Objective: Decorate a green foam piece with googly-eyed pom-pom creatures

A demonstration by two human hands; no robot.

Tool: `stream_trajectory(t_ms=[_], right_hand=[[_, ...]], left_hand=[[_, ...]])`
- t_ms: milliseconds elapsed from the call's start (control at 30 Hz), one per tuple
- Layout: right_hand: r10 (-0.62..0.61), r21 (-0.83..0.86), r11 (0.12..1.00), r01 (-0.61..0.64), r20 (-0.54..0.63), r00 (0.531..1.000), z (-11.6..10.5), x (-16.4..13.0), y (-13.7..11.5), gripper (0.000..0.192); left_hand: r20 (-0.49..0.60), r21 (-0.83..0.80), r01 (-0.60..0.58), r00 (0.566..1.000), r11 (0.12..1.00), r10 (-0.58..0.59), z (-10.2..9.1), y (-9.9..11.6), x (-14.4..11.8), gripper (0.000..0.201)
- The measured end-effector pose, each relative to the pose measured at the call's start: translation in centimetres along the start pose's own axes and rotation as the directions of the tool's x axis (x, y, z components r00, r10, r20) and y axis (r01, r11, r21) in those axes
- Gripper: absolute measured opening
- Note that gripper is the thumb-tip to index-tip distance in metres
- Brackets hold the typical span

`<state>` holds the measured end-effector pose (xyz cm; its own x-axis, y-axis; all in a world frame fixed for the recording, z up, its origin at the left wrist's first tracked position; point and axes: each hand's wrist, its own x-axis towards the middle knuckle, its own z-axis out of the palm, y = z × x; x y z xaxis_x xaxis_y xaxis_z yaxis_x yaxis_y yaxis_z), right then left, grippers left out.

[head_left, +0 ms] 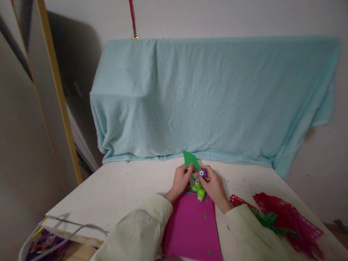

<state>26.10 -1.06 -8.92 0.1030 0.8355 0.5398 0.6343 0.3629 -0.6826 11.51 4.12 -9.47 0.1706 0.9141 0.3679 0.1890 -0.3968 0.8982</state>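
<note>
The person sat at a white table point(121, 185), both hands meeting near its far edge, at about 12 o'clock from the body. The left hand point(180, 180) pinched the lower left edge of a green sheet point(190, 159), fingers closed on it, so the sheet stood up from the grip with its pointed corner toward 11 o'clock. The right hand point(214, 187) held a purple punch point(203, 173), fingers wrapped around it, right at the sheet's lower right edge, at 4 o'clock from the sheet's middle. Punch and sheet touched or nearly so; whether the sheet sat inside the punch's slot could not be told. The sheet's long axis ran roughly from 5 o'clock up to 11 o'clock, and the right hand was the nearer one to the punch, the left nearer to the sheet. Just below the hands, at 6 o'clock, 2 green punches point(199, 189) lay on the top edge of a pink sheet point(191, 229), with small green bits scattered on it. At 4 o'clock lay red cut-out paper point(285, 218) with green scraps point(267, 220). A blue cloth point(213, 98) hung behind the table, and a basket point(41, 245) stood at 8 o'clock.
</note>
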Motion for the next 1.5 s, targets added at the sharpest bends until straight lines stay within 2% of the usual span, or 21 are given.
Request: stream_trajectory(t_ms=[167,467,967,1233,1500], right_hand=[[-0.012,-0.004,1.000,0.013,0.015,1.000,-0.1,0.0,-0.3,0.025],[-0.013,-0.027,1.000,0.015,0.071,0.997,0.0,0.0,-0.3,0.028],[-0.022,-0.023,0.999,0.023,0.051,0.998,0.0,-0.1,-0.3,0.029],[-0.020,-0.009,1.000,0.021,0.046,0.999,-0.4,0.0,-0.9,0.025],[-0.019,0.038,0.999,0.018,0.028,0.999,-0.4,0.0,-1.1,0.037]], left_hand=[[0.004,-0.005,-0.005,1.000,1.000,0.005,0.1,0.1,0.0,0.050],[0.014,0.031,-0.114,0.993,0.993,0.114,0.3,0.2,0.0,0.043],[0.026,-0.035,-0.072,0.997,0.997,0.073,-0.2,1.2,-0.2,0.045],[0.013,-0.041,-0.134,0.991,0.990,0.135,-0.3,1.8,-0.3,0.042],[0.002,-0.082,-0.142,0.990,0.986,0.142,-0.1,1.9,-0.2,0.043]])
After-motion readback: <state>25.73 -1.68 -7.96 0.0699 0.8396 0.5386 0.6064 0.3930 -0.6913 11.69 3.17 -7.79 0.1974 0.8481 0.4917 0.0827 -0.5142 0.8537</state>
